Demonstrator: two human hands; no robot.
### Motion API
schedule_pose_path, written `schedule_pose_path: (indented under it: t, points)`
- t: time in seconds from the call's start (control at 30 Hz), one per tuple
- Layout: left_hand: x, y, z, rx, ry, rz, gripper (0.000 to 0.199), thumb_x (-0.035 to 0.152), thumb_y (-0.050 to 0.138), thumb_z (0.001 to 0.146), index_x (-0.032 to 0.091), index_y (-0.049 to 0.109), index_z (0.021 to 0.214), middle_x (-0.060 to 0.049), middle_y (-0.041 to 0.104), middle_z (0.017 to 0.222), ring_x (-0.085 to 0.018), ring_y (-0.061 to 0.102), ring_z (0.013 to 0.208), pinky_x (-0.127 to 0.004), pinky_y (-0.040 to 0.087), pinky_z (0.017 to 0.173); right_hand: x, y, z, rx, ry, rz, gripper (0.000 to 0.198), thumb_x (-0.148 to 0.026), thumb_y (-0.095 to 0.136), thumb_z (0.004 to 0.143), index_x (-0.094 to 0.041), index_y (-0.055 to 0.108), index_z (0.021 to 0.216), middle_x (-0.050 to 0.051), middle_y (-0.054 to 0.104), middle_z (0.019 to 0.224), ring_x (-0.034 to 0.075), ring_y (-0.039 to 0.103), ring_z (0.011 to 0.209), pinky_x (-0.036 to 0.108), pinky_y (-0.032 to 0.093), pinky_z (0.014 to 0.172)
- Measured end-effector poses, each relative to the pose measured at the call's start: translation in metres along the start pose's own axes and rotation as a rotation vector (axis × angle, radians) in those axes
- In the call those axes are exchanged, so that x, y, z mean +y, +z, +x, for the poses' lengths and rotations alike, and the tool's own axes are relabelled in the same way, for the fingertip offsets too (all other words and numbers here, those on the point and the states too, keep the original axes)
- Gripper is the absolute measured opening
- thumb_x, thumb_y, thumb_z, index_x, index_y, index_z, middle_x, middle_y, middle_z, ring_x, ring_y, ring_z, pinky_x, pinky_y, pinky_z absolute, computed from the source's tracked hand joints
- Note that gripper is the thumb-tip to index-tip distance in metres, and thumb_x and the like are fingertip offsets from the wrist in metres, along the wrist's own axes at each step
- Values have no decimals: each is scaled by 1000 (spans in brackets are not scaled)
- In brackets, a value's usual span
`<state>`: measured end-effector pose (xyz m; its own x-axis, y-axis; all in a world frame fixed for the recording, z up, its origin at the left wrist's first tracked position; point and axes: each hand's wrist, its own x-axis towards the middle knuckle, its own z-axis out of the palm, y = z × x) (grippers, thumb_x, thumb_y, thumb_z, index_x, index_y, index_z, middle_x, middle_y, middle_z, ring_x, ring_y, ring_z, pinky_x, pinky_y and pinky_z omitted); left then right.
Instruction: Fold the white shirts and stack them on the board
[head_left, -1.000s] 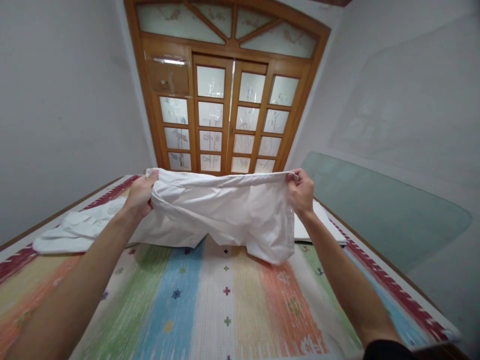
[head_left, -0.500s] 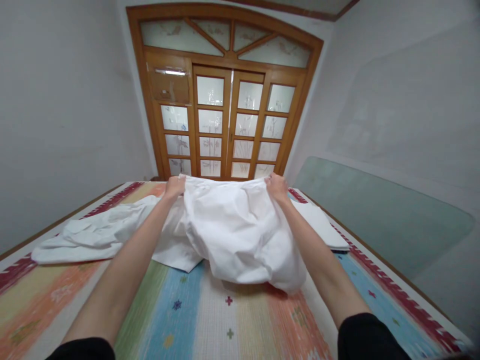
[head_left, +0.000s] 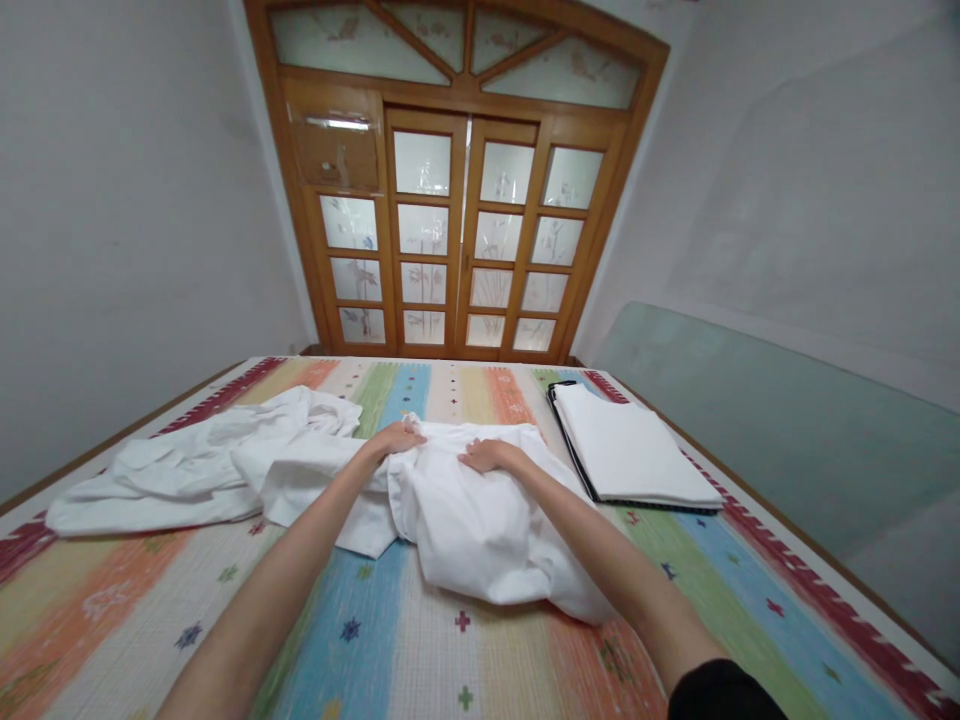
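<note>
A crumpled white cloth [head_left: 487, 545] lies bunched on the striped bedspread in front of me, its far edge roughly straight. My left hand [head_left: 400, 438] has its fingers closed on the far left corner of that cloth. On the cloth's upper part, a little to the right, rests my right hand [head_left: 487, 456], its fingers stretched towards the left hand and slightly apart. Another rumpled white cloth [head_left: 180, 470] spreads out to the left and reaches under or against the first one; I cannot tell where one ends. Folds hide part of the fingertips.
A neat folded stack of white cloth [head_left: 637, 445] with a black edge lies at the right. The bed's striped bedspread [head_left: 405, 650] fills the foreground. Pale walls flank both sides, with a light green panel [head_left: 750, 400] on the right. Wooden glazed doors [head_left: 461, 230] stand beyond.
Both hands have come down and nearer each other, the right one moving left off its corner. The cloth, held up before, now lies lower on the bed, uncovering the folded stack.
</note>
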<state>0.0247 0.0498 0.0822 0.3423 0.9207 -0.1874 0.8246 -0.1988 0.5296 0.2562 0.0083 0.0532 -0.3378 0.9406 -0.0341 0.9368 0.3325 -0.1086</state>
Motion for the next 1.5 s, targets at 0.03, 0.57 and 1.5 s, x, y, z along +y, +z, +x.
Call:
schedule_pose_path:
  t: [0.03,0.57,1.5]
  points:
    - [-2,2,1,-13,33,-34,51,52,58,72,13,68,104,-15,67,120,-29,64,108,-32,49,88,1,5,3,-52,32,-6,44,-52,56,86,-17,71,107,16,71,109,27,70,93,39,52,84]
    - [10,3,-10,796,420,-223,19,26,45,86,18,60,94,-9,67,99,-22,60,97,-39,47,89,41,6,62,-210,351,35,61,-40,28,100,-9,20,152,16,13,158,25,13,146,42,13,116]
    - [-38,-3,-61,766,464,273,28,23,35,89,16,62,94,-14,67,93,-27,61,92,-42,48,87,66,5,-215,182,488,250,54,-66,45,78,-19,60,58,15,67,66,30,64,67,37,46,62]
